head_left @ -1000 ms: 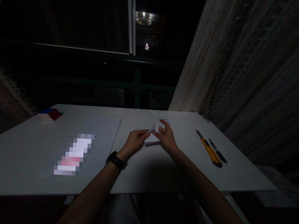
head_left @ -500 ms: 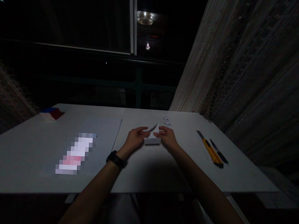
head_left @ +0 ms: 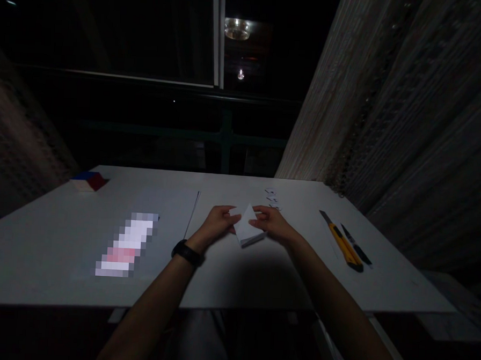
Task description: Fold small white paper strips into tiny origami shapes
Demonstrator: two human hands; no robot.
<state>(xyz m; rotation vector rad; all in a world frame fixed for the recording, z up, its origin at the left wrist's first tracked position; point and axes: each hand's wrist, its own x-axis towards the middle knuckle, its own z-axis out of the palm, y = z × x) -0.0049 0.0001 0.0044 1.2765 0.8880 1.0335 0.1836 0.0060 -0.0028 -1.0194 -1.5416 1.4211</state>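
The folded white paper (head_left: 246, 230) is pinched by the fingers of the left hand (head_left: 219, 221) and the right hand (head_left: 276, 224); creases are best pressed with edges kept aligned.

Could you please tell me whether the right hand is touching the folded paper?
Touching: the head view shows the right hand with its thumb lying on the folded paper, no gap visible.

Folded paper (head_left: 246, 231) and table (head_left: 30, 260) are coloured white, the cutter (head_left: 344, 248) yellow and black, the block (head_left: 87, 181) blue, red and whitish; the right-hand curtain (head_left: 319, 109) is striped.
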